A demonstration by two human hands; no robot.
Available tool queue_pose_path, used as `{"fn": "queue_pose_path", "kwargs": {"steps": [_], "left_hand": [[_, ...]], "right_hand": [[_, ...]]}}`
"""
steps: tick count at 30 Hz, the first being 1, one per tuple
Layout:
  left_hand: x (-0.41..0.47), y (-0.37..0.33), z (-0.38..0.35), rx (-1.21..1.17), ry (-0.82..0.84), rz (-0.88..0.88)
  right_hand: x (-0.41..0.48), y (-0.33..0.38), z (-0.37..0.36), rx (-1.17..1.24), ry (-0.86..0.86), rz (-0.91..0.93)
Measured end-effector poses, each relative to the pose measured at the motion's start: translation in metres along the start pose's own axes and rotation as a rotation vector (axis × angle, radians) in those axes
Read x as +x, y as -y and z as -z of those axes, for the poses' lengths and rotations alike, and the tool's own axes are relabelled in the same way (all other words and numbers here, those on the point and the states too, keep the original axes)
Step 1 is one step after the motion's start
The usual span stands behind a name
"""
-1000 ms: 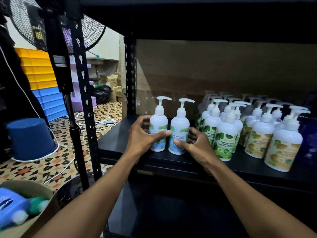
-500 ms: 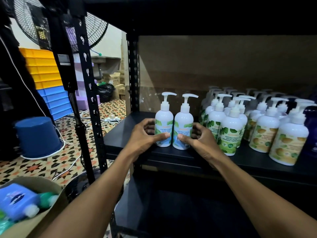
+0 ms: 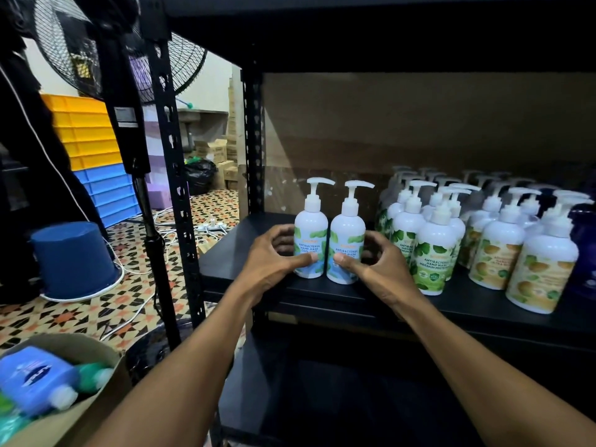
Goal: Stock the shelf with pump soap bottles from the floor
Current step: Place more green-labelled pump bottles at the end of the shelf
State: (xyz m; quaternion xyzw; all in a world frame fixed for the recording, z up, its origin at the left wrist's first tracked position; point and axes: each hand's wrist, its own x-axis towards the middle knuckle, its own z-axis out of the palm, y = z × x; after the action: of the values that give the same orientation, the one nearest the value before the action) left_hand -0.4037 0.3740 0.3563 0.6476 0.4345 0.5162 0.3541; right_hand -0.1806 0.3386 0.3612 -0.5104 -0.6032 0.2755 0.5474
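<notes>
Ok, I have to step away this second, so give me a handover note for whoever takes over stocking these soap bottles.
Left hand grips the left blue-label bottle; right hand grips the right blue-label bottle.
Both stand upright, side by side, on the shelf, left of the green-label bottles and yellow-label bottles.
Done: both set down.
Left: release, fetch more; the cardboard box lower left holds bottles.

Head camera looks forward and down, close to the shelf (image 3: 232, 253).
</notes>
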Motion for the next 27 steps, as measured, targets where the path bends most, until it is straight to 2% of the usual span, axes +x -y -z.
{"fn": "queue_pose_path", "kwargs": {"steps": [6, 13, 16, 20, 27], "left_hand": [[0.0, 0.001, -0.001, -0.003, 0.004, -0.002], [0.019, -0.001, 0.002, 0.1, 0.051, 0.008], [0.031, 0.003, 0.002, 0.135, 0.016, 0.003], [0.038, 0.012, 0.0, 0.095, 0.002, 0.018], [0.036, 0.013, 0.0, 0.058, 0.012, 0.004]], "right_hand": [[-0.006, 0.002, -0.01, -0.076, -0.144, 0.069], [0.026, -0.018, -0.029, -0.193, -0.221, -0.019], [0.052, -0.024, -0.043, -0.253, -0.274, -0.075], [0.086, -0.031, -0.058, -0.226, -0.339, -0.102], [0.142, -0.048, -0.058, -0.21, -0.328, -0.162]]}}
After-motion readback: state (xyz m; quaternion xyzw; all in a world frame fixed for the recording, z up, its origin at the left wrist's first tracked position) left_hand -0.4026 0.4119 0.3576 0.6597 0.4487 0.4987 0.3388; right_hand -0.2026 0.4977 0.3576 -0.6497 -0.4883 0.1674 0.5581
